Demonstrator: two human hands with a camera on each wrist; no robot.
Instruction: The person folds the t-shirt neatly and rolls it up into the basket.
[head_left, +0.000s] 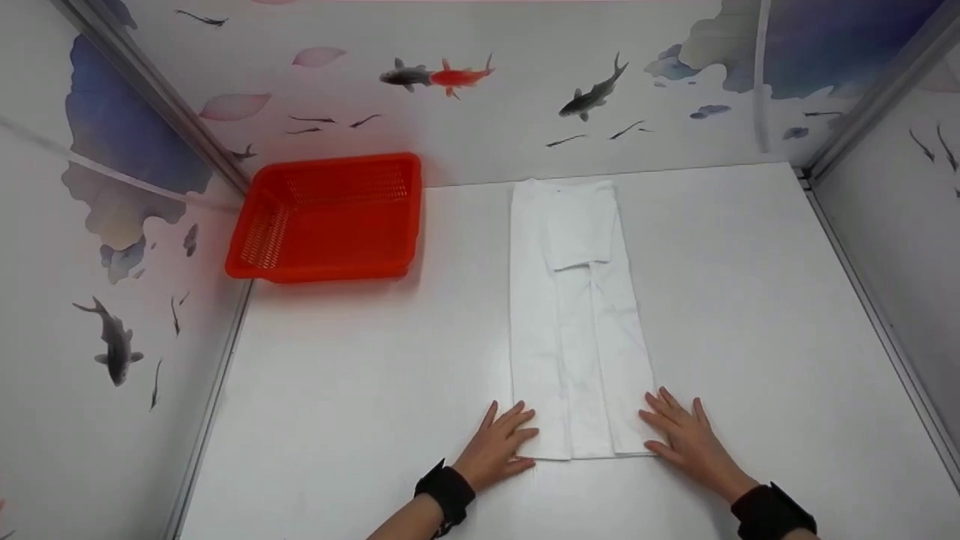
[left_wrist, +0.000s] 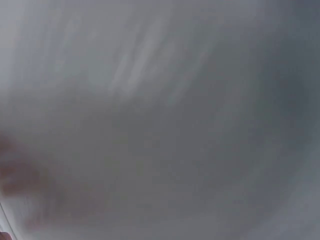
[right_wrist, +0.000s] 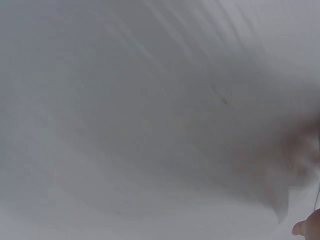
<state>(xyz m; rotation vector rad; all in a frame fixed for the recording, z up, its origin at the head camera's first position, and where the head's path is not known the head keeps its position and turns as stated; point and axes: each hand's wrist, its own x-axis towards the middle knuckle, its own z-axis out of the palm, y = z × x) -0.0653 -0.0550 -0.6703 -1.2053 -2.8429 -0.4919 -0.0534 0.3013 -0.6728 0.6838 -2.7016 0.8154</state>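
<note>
A white T-shirt (head_left: 536,322) lies flat on the table in a long, narrow strip, its sides folded inward and a short sleeve (head_left: 581,232) lying over the far part. My left hand (head_left: 495,448) rests at the near left corner with fingers spread, the fingertips on the cloth. At the near right corner, the fingertips of my right hand (head_left: 690,442) touch the shirt's edge, fingers likewise spread. Both wrist views show mostly a pale glossy surface, with a bit of the right hand (right_wrist: 309,227) at the lower right corner of its own view.
A red plastic basket (head_left: 337,244) with perforated sides stands at the back left of the white table (head_left: 360,390). Walls printed with fish and petals (head_left: 517,120) close in the back and both sides, with metal rails (head_left: 885,322) along the table's side edges.
</note>
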